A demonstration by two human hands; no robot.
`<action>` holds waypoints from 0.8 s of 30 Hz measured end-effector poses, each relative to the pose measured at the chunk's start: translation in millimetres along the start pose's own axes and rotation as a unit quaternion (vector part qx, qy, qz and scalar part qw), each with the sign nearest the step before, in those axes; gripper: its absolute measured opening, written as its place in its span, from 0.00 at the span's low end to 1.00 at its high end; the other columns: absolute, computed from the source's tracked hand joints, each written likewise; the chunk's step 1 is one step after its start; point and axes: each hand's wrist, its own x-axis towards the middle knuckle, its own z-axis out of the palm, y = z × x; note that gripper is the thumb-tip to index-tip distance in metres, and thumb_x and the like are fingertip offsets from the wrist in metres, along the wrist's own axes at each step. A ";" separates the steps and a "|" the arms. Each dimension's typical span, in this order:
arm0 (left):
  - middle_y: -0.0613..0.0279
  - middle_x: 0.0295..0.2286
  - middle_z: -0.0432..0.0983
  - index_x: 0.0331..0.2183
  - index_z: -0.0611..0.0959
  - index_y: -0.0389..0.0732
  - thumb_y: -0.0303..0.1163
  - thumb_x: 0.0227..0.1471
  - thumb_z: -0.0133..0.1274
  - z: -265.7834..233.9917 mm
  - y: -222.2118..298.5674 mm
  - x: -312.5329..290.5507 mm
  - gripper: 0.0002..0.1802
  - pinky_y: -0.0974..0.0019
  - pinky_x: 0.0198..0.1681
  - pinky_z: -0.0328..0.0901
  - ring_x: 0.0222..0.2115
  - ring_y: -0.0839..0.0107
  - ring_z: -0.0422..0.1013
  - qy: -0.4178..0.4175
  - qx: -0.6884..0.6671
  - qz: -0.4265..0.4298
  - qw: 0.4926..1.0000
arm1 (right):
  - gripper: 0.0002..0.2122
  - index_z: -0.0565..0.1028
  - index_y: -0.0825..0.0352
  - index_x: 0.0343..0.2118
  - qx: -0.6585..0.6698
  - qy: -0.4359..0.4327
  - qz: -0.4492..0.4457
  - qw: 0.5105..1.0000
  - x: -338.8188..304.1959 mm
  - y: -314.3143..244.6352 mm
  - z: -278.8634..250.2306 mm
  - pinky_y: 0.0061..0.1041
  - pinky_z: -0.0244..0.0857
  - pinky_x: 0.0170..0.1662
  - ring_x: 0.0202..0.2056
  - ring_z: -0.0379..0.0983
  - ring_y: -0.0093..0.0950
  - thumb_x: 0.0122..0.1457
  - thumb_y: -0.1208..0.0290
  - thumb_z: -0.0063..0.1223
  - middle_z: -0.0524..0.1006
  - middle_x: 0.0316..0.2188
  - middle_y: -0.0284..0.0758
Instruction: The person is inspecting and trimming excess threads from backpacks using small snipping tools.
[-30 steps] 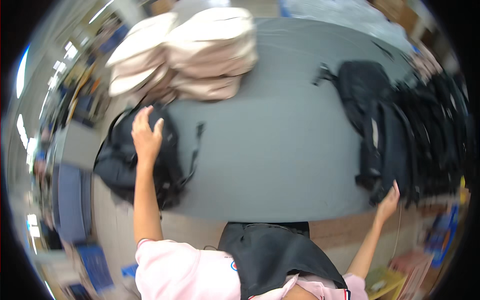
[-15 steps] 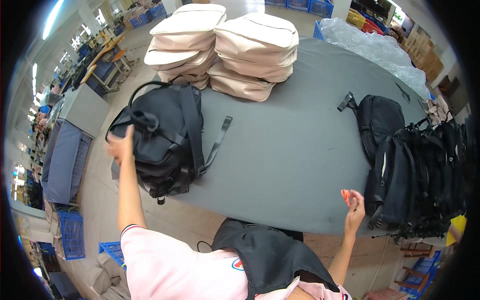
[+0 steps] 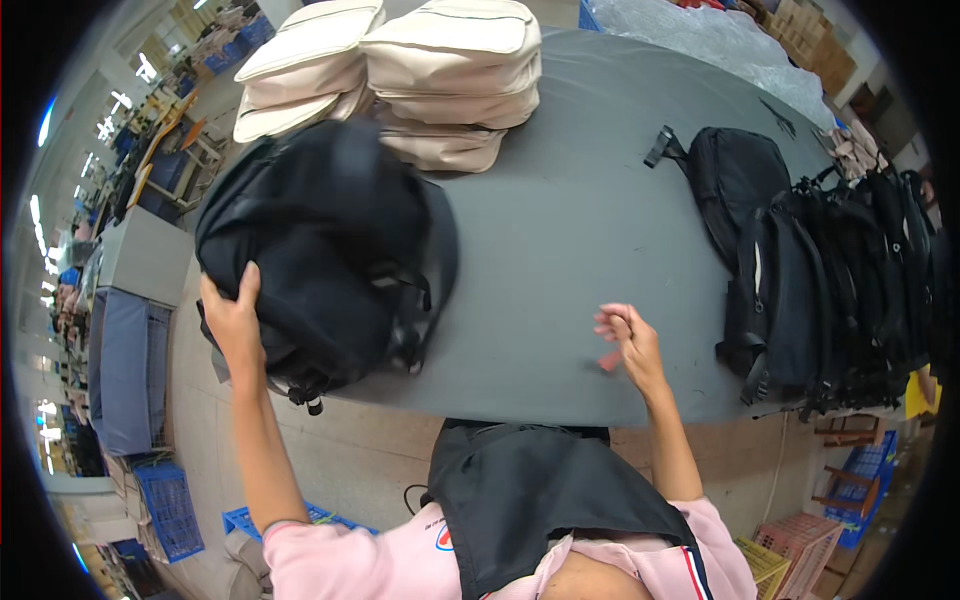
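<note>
Apparently repositioning: left hand [image 3: 234, 322] grips 1 black fabric backpack [image 3: 325, 255]; right hand [image 3: 636, 345] holds 1 small reddish object [image 3: 609, 361] (blurred); next move needs steadiness.

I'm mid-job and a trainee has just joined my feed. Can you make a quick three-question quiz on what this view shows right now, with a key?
1. Multiple choice: what is the left hand touching?
A) a blue crate
B) a black bag
C) plastic sheeting

2. True or false: cream bags stand in two stacks at the far left of the grey table.

3. Short answer: is the right hand touching any bag, and what is at its fingers?

Key:
1. B.
2. True.
3. No, it is apart from the bags; a small reddish thing is at its fingers, too blurred to identify.
</note>
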 end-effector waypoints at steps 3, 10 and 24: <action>0.61 0.34 0.70 0.36 0.71 0.34 0.30 0.48 0.59 44.1 1.0 -66.2 0.16 0.71 0.43 0.61 0.35 0.73 0.65 -0.058 -0.091 -0.073 0.991 | 0.11 0.72 0.68 0.42 0.031 0.050 -0.019 0.998 29.9 -17.1 6.6 0.20 0.67 0.32 0.33 0.74 0.22 0.64 0.68 0.39 0.76 0.35 0.34; 0.53 0.39 0.73 0.37 0.73 0.31 0.30 0.52 0.55 150.8 -48.4 -173.0 0.15 0.60 0.50 0.64 0.43 0.64 0.69 -0.072 -0.364 -0.479 0.795 | 0.13 0.72 0.66 0.45 -0.095 0.170 -0.008 0.981 113.9 50.7 -35.5 0.22 0.66 0.30 0.33 0.73 0.23 0.62 0.64 0.43 0.74 0.37 0.34; 0.58 0.36 0.77 0.41 0.79 0.35 0.39 0.58 0.46 128.9 9.4 -120.2 0.18 0.67 0.42 0.67 0.35 0.74 0.74 -0.905 0.100 -0.220 0.350 | 0.23 0.72 0.62 0.47 -0.275 0.042 0.103 0.955 165.6 55.2 -69.0 0.35 0.63 0.49 0.48 0.69 0.40 0.54 0.51 0.51 0.74 0.44 0.41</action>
